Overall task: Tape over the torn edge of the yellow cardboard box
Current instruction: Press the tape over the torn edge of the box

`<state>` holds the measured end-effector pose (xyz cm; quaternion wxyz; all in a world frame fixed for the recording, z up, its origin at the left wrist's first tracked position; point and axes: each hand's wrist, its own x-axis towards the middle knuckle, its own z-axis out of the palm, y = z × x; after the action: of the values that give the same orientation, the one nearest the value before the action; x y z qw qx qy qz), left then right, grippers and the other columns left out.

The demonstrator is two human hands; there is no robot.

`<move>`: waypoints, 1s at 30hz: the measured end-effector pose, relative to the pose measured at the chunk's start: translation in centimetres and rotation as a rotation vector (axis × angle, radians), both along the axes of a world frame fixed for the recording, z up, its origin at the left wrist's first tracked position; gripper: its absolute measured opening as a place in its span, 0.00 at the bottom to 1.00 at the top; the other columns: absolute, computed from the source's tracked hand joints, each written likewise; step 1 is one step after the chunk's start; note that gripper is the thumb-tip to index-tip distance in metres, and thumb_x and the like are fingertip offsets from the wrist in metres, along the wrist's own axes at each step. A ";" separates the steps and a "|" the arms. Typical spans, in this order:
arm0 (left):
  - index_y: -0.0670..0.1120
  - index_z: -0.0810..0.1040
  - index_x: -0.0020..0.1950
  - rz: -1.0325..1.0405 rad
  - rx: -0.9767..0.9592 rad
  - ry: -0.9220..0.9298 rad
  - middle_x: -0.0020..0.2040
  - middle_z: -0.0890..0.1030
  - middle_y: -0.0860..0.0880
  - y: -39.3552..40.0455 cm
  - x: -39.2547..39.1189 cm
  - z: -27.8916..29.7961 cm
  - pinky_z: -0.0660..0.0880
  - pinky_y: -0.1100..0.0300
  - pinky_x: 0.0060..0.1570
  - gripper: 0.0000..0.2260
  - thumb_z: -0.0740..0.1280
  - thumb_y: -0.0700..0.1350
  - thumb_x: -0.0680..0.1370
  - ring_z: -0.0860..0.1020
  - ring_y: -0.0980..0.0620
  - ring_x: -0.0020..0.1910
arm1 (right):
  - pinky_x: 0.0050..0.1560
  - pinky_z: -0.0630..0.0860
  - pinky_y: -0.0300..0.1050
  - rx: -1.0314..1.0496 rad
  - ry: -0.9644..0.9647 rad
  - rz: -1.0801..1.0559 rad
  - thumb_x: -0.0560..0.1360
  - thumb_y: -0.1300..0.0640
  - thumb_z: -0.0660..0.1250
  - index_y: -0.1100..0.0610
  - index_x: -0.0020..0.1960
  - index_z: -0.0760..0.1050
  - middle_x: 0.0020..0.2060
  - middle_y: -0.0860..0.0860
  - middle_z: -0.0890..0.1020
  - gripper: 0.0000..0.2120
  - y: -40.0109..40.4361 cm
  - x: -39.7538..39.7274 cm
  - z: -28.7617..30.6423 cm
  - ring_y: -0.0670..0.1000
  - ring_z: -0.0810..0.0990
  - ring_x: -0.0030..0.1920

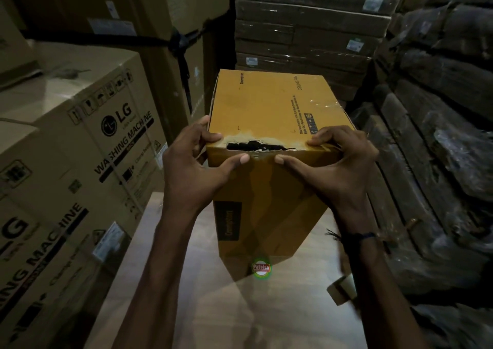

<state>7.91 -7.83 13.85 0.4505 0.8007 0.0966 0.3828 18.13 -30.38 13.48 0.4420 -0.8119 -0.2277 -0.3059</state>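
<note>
**Inspector:** Where was the yellow cardboard box point(277, 103), and what surrounded it?

**Technician:** It stood upright on the pale wood-grain bench point(186, 308), tilted slightly. To the left of the box stood brown washing machine cartons point(80, 140), close beside the bench. Behind the box rose a taller carton bound with a black strap point(176, 42), and next to it a stack of flat brown packs under clear film point(314, 28). To the right of the box lay dark wrapped bundles point(440, 108), stacked high. A roll of brown tape point(342, 288) lay on the bench at the near right of the box, partly hidden by the right forearm.

**Inspector:** State of the torn edge?

**Technician:** The torn edge point(256, 144) ran along the near top rim of the box. A ragged dark gap showed there; the contents could not be made out.

**Inspector:** And the hands?

**Technician:** The left hand point(197, 167) gripped the near left corner of the box, fingers on top, thumb pressed just below the tear. The right hand point(336, 162) gripped the near right corner likewise, curled fingers on the top panel, thumb below the tear. The two thumbs sat near each other, not touching. Nothing covered the tear.
</note>
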 end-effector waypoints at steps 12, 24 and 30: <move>0.54 0.75 0.56 0.001 -0.031 0.070 0.55 0.78 0.61 -0.2 0.2 -0.5 0.82 0.68 0.48 0.24 0.83 0.56 0.67 0.78 0.68 0.53 | 0.63 0.71 0.59 -0.067 0.036 -0.054 0.56 0.24 0.77 0.48 0.45 0.77 0.48 0.40 0.79 0.32 0.5 -0.4 0.2 0.49 0.76 0.55; 0.50 0.76 0.54 0.106 -0.019 0.030 0.51 0.80 0.56 -1.5 0.8 -0.4 0.77 0.70 0.46 0.28 0.82 0.63 0.64 0.80 0.55 0.54 | 0.56 0.65 0.50 -0.098 0.085 -0.112 0.53 0.19 0.73 0.49 0.43 0.73 0.46 0.45 0.80 0.37 1.6 -1.1 1.1 0.53 0.76 0.54; 0.54 0.74 0.58 0.099 -0.026 0.088 0.64 0.80 0.48 -1.5 0.7 -0.7 0.83 0.50 0.58 0.32 0.82 0.65 0.63 0.78 0.47 0.66 | 0.58 0.74 0.66 -0.103 0.087 -0.136 0.55 0.14 0.67 0.47 0.43 0.70 0.45 0.43 0.77 0.38 1.8 -1.0 1.1 0.52 0.75 0.53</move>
<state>8.59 -9.28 13.19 0.4368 0.8050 0.1607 0.3679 17.12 -28.58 14.55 0.3874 -0.8597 -0.1682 -0.2874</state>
